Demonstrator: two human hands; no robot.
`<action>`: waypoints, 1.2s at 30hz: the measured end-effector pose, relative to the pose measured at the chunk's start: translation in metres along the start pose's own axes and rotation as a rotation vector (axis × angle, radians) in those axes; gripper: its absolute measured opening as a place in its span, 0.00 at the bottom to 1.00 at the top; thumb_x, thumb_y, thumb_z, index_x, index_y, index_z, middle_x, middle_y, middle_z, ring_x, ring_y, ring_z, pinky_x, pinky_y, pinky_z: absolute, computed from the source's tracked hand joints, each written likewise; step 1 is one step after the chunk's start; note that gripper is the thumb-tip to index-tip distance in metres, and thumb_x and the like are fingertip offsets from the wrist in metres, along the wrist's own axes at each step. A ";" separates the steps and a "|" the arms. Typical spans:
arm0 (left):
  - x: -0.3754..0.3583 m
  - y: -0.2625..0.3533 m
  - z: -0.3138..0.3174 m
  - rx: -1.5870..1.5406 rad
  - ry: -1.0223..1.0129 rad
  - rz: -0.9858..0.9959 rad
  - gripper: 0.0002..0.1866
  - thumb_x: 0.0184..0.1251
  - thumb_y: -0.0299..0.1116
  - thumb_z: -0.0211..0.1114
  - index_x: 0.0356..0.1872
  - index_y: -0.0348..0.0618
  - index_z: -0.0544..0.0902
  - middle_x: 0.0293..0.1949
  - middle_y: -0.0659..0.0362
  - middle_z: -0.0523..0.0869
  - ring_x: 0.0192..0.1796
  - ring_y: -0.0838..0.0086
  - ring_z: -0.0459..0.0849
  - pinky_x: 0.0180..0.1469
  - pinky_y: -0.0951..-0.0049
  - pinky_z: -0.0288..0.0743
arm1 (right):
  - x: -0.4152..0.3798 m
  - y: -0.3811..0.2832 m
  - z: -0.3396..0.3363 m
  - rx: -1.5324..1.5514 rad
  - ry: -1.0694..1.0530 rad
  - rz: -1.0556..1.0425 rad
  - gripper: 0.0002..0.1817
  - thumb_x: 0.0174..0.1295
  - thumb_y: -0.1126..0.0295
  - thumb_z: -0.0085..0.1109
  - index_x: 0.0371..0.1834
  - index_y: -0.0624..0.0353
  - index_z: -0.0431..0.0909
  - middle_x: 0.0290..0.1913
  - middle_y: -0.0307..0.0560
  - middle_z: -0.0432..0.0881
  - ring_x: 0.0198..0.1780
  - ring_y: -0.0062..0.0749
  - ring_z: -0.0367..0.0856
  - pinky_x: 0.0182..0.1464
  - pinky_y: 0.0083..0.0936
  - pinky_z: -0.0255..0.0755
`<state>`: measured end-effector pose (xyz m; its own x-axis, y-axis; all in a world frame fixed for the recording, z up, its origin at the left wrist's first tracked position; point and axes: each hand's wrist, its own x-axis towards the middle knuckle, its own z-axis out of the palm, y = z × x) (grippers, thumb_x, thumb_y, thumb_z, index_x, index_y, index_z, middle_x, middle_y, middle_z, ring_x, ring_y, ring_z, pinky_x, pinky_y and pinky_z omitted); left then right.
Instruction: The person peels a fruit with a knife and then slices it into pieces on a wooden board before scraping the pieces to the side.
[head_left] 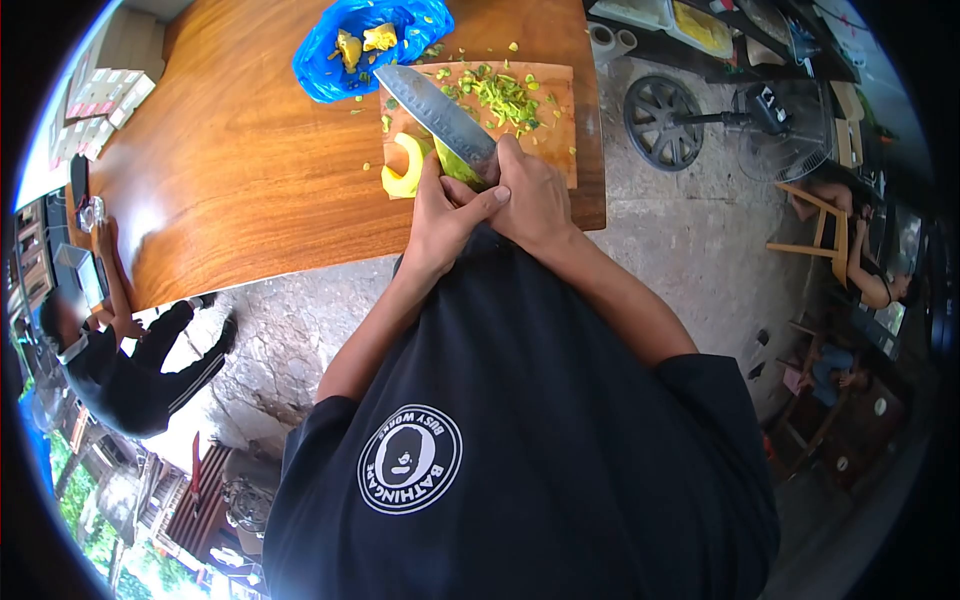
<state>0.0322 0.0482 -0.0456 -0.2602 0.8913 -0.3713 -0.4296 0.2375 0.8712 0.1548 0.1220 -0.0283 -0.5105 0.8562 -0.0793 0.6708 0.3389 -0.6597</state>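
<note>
My right hand [535, 195] is wrapped round the handle of a large kitchen knife [432, 108], its broad blade slanting up and to the left over the board. Against the blade is a green-skinned piece of squash [457, 166], gripped in my left hand [443, 215]. My two hands touch at the thumbs, close to my body at the near edge of the board. A curved yellow piece of squash [408, 170] lies on the wooden cutting board [556, 168], left of my hands. Green peel scraps [505, 97] are scattered beyond the blade.
A blue plastic bag [318, 72] with yellow chunks inside stands open behind the board on the wooden table [230, 180]. One person [130, 370] sits at the table's left. A fan [780, 130] lies to the right, near another person [870, 255] by a wooden chair [825, 235].
</note>
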 end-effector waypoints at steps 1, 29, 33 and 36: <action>0.000 0.000 0.000 -0.001 -0.001 -0.001 0.40 0.56 0.27 0.84 0.63 0.27 0.64 0.26 0.66 0.79 0.26 0.86 0.76 0.30 0.85 0.73 | 0.000 0.000 0.001 -0.001 0.000 0.001 0.39 0.58 0.34 0.71 0.38 0.64 0.70 0.26 0.61 0.85 0.30 0.61 0.88 0.33 0.51 0.80; -0.001 0.001 -0.026 -0.324 -0.083 -0.192 0.26 0.74 0.22 0.67 0.68 0.34 0.68 0.58 0.50 0.84 0.57 0.66 0.87 0.53 0.63 0.86 | 0.008 0.039 -0.020 0.472 -0.129 0.206 0.17 0.77 0.59 0.49 0.40 0.65 0.75 0.31 0.57 0.82 0.30 0.48 0.82 0.37 0.42 0.72; 0.003 0.001 -0.037 -0.389 -0.098 -0.397 0.19 0.80 0.34 0.63 0.65 0.38 0.74 0.54 0.53 0.86 0.53 0.68 0.89 0.44 0.68 0.86 | 0.007 0.024 -0.046 0.225 -0.183 0.046 0.16 0.76 0.61 0.54 0.42 0.67 0.76 0.37 0.65 0.86 0.39 0.59 0.87 0.40 0.48 0.73; 0.007 -0.006 -0.049 -0.489 -0.153 -0.408 0.17 0.82 0.39 0.61 0.62 0.39 0.77 0.49 0.55 0.89 0.48 0.72 0.90 0.36 0.75 0.83 | 0.004 0.025 -0.044 0.300 -0.133 0.056 0.15 0.76 0.62 0.56 0.42 0.67 0.76 0.36 0.63 0.86 0.39 0.57 0.87 0.41 0.47 0.74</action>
<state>-0.0097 0.0338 -0.0697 0.1170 0.8203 -0.5599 -0.8208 0.3972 0.4105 0.1932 0.1505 -0.0126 -0.5560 0.8054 -0.2052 0.5216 0.1460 -0.8406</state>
